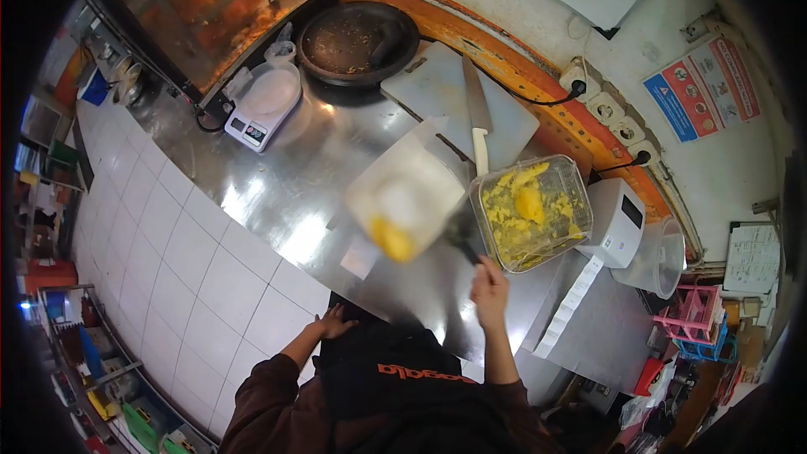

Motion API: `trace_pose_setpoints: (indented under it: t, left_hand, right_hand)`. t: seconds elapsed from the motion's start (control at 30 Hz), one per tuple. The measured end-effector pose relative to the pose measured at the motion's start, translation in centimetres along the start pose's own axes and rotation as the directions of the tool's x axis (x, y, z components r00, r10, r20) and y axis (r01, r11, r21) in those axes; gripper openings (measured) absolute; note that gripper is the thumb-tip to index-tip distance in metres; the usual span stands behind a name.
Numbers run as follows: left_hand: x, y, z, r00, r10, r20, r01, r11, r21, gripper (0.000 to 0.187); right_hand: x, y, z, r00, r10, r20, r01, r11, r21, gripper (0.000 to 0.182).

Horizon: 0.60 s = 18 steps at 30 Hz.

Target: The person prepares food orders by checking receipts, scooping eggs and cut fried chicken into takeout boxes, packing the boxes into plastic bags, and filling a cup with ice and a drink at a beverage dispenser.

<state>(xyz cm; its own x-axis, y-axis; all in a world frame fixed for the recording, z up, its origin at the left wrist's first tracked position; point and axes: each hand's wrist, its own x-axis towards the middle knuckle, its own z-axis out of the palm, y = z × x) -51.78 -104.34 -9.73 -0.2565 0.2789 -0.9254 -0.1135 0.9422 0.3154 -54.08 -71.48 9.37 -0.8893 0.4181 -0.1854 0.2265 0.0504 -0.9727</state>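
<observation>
My right hand (489, 284) is closed round the handle of a dark utensil (465, 240), whose far end is blurred. Just left of the utensil, a white square tray or paper (403, 185) shows a yellow piece of food (392, 240) at its lower edge; both are smeared by motion. To the right of the utensil stands a wire basket (482, 227) holding yellow food bits and one larger yellow piece (530, 203). My left hand (336, 322) rests at the front edge of the steel table (294, 202), fingers spread, holding nothing.
A knife (477, 105) lies on a white cutting board (437, 80) behind the tray. Further left are a round dark stone dish (336, 42), a kitchen scale (267, 105) and a lit glass cabinet (202, 0). A white label printer (618, 223) and a clear tub (664, 261) stand right.
</observation>
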Motion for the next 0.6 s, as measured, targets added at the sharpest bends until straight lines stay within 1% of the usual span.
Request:
trace_pose_setpoints:
  t: [0.03, 0.1, 0.13, 0.17, 0.2, 0.23, 0.27, 0.3, 0.33, 0.37, 0.4, 0.43, 0.47, 0.5, 0.53, 0.57, 0.6]
  left_hand:
    - [-0.3, -0.2, 0.1, 1.000, 0.003, 0.005, -0.003, 1.000, 0.002, 0.092]
    - [-0.8, -1.2, 0.1, 0.999, 0.040, 0.023, -0.041, 0.996, 0.082, 0.082]
    - [-1.4, -1.4, -0.2, 0.999, 0.037, 0.023, -0.039, 0.996, 0.080, 0.082]
    - [-2.1, -1.6, -0.6, 0.996, 0.070, 0.050, -0.077, 0.988, 0.133, 0.077]
    - [-2.7, -2.1, -1.0, 0.992, 0.099, 0.077, -0.112, 0.976, 0.185, 0.072]
    - [-1.6, -4.3, -0.5, 0.994, 0.089, 0.070, -0.101, 0.978, 0.181, 0.072]
    - [0.4, -7.5, 0.2, 0.947, 0.300, 0.112, -0.319, 0.920, 0.226, 0.067]
    - [-3.7, -5.0, -3.0, 0.940, 0.292, 0.177, -0.315, 0.941, 0.120, 0.059]
    - [-8.4, -1.9, -6.5, 0.928, 0.283, 0.242, -0.295, 0.955, 0.015, 0.052]
    - [-13.1, 1.0, -11.1, 0.916, 0.297, 0.271, -0.316, 0.948, 0.031, 0.043]
    - [-12.5, -1.1, -13.4, 0.891, 0.400, 0.217, -0.389, 0.917, -0.093, 0.041]
    - [-13.5, -1.9, -17.1, 0.854, 0.500, 0.148, -0.449, 0.849, -0.278, 0.039]
    - [-15.5, -1.2, -21.3, 0.845, 0.535, 0.006, -0.507, 0.803, -0.314, 0.037]
    - [-16.7, -0.4, -25.8, 0.889, 0.444, -0.115, -0.456, 0.879, -0.140, 0.033]
    - [-16.7, -0.5, -29.8, 0.803, 0.473, -0.363, -0.529, 0.846, -0.069, 0.034]
    - [-14.0, -1.6, -34.5, 0.773, 0.344, -0.533, -0.435, 0.899, -0.050, 0.035]
    - [-14.3, 0.4, -38.9, 0.564, 0.351, -0.748, -0.271, 0.934, 0.234, 0.031]
  right_hand:
    - [-0.5, -0.4, -1.5, 0.993, 0.093, -0.067, -0.075, 0.969, 0.234, 0.027]
    - [-0.7, -0.3, -4.4, 0.955, 0.080, -0.285, 0.003, 0.960, 0.279, 0.028]
    - [-0.4, 1.1, -6.3, 0.909, -0.026, -0.415, 0.036, 0.999, 0.015, 0.028]
    - [0.2, 2.5, -7.8, 0.849, -0.161, -0.503, 0.036, 0.968, -0.248, 0.029]
    - [1.0, 3.0, -8.6, 0.819, -0.317, -0.479, 0.045, 0.867, -0.497, 0.029]
    - [1.7, 3.2, -8.7, 0.787, -0.461, -0.411, 0.044, 0.705, -0.708, 0.030]
    - [2.0, 1.7, -7.7, 0.829, -0.418, -0.372, -0.001, 0.664, -0.748, 0.030]
    - [2.1, 0.8, -7.0, 0.834, -0.417, -0.361, 0.018, 0.675, -0.738, 0.030]
    - [2.1, 0.3, -6.5, 0.878, -0.356, -0.319, -0.061, 0.579, -0.813, 0.030]
    - [2.3, 0.2, -5.9, 0.914, -0.290, -0.283, -0.123, 0.467, -0.876, 0.030]
    - [2.2, 0.8, -6.5, 0.886, -0.394, -0.244, -0.079, 0.389, -0.918, 0.030]
    - [2.1, 1.3, -6.7, 0.846, -0.494, -0.199, -0.045, 0.305, -0.951, 0.031]
    - [1.9, 0.3, -5.7, 0.790, -0.573, -0.218, -0.018, 0.333, -0.943, 0.028]
    - [1.5, -1.4, -4.7, 0.724, -0.645, -0.244, 0.004, 0.357, -0.934, 0.025]
    - [1.3, -2.3, -3.7, 0.716, -0.654, -0.243, 0.017, 0.365, -0.931, 0.025]
    - [1.1, -3.1, -2.4, 0.726, -0.585, -0.363, 0.036, 0.559, -0.828, 0.018]
    - [0.9, -3.8, -0.9, 0.737, -0.491, -0.466, 0.051, 0.726, -0.685, 0.015]
